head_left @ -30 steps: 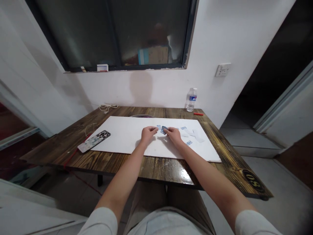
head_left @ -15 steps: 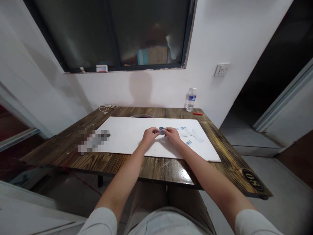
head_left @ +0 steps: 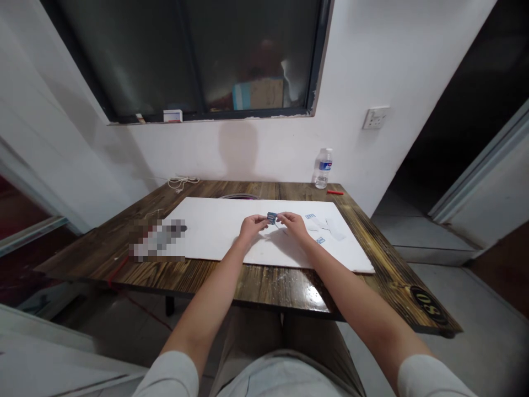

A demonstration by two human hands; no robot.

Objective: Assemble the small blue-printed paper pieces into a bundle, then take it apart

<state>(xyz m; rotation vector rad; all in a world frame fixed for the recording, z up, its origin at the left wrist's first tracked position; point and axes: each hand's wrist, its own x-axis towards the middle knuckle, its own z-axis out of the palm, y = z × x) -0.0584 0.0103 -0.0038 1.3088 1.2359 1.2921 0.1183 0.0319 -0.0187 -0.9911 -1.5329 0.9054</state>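
A small blue slatted piece (head_left: 271, 218) is held up just above the white board (head_left: 215, 229); its exact kind is too small to tell. My left hand (head_left: 252, 227) pinches its left edge between thumb and fingers. My right hand (head_left: 291, 225) is closed at its right edge, thumb and fingertips against it. To the right of my right hand lie a flat blue-and-white piece (head_left: 309, 216) and another blue piece (head_left: 320, 240). Pale, see-through strips (head_left: 334, 229) rest beside them on the board.
The board lies on a dark wooden table (head_left: 264, 284). A water bottle (head_left: 323, 170) and a red pen (head_left: 335, 192) are at the back right. A white cable (head_left: 182, 181) sits at the back left, and a pixelated patch (head_left: 159, 241) covers the left side.
The blue piece has been turned, and more of its striped face shows between my hands. My right fingers have shifted slightly outward to its edge, and my left hand has moved slightly left.
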